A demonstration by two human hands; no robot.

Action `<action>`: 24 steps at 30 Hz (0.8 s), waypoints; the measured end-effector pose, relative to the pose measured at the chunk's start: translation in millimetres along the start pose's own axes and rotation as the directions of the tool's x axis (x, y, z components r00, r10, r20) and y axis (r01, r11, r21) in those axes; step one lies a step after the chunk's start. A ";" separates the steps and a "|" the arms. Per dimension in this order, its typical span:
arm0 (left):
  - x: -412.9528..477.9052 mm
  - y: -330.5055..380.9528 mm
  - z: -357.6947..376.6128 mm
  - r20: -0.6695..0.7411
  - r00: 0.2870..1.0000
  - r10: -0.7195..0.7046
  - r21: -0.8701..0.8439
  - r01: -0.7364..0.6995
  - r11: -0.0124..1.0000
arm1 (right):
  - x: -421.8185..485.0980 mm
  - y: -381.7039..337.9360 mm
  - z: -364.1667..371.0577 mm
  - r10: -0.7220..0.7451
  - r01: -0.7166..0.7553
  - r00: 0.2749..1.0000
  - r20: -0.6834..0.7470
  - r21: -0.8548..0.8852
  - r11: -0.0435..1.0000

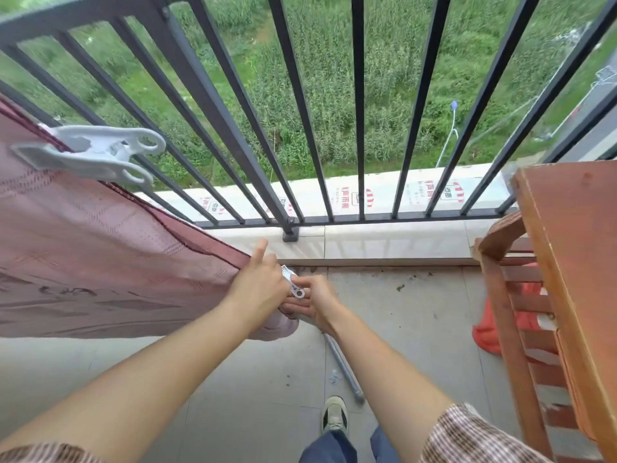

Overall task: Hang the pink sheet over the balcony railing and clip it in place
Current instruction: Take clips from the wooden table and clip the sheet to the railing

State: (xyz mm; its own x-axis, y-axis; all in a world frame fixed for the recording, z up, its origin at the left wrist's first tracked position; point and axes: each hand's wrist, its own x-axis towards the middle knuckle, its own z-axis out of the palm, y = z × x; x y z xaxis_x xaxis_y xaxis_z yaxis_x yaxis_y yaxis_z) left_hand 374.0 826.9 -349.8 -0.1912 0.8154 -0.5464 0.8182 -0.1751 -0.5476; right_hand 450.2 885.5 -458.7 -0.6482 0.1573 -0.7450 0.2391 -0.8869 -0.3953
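Pink sheet hangs off the railing on the left, w/ a big white clip clamped on its top edge. Down low, L hand grips the sheet's bottom corner, index finger sticking out twd the ledge. R hand sits right against it, fingers pinching a small clip. Wooden table far right, shoe on the tiles.

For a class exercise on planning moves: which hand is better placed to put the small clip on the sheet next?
Probably the right hand: it already pinches the small clip, right beside the sheet corner that the left hand holds steady.
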 end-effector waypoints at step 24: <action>2.6 -12.6 18.0 -0.162 0.984 -0.077 -0.302 0.025 0.953 | -36.4 -28.8 -7.5 -0.453 0.345 0.802 0.389 -0.921 -0.180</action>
State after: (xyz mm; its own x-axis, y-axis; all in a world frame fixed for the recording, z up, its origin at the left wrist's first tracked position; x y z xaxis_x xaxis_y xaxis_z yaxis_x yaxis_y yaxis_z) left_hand 353.4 821.3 -355.8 -0.1634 0.9049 -0.3930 0.9387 0.0200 -0.3443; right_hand 472.3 908.6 -424.2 -0.9096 0.3591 -0.2091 0.3990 0.6142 -0.6809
